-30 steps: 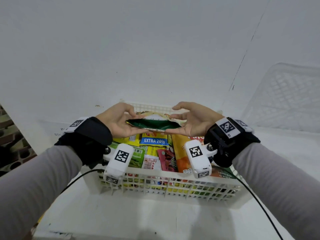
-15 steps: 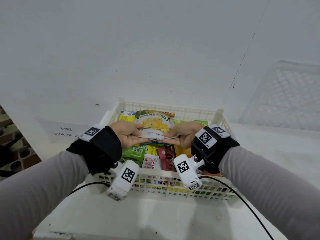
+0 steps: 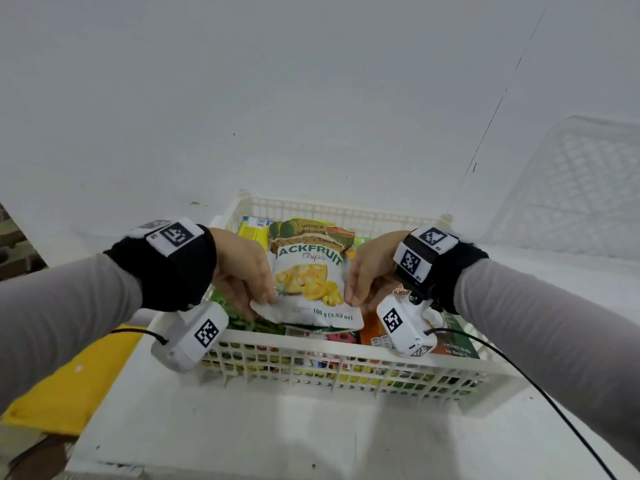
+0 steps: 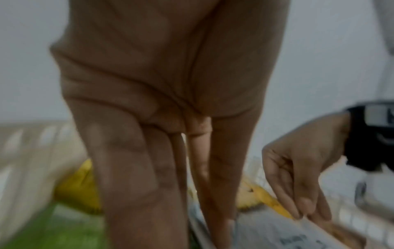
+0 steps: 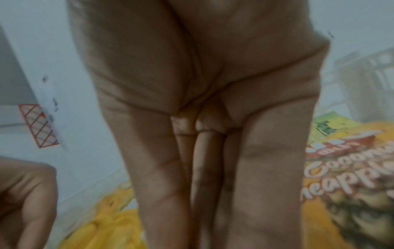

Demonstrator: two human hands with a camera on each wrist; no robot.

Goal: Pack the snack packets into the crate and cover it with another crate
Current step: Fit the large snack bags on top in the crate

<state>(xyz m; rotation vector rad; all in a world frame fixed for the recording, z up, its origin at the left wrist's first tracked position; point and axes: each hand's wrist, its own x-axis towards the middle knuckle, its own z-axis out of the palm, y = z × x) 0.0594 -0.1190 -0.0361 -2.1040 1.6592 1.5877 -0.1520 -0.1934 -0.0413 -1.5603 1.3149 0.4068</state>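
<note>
Left hand [image 3: 244, 271] and right hand [image 3: 369, 271] pinch crinkly jackfruit packet [image 3: 308, 285] over lattice crate [image 3: 346, 370].

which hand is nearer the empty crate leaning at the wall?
Right. The right hand pinches the jackfruit chips packet's right edge, on the side of the empty crate. The left hand pinches the packet's left edge, farther away.
</note>
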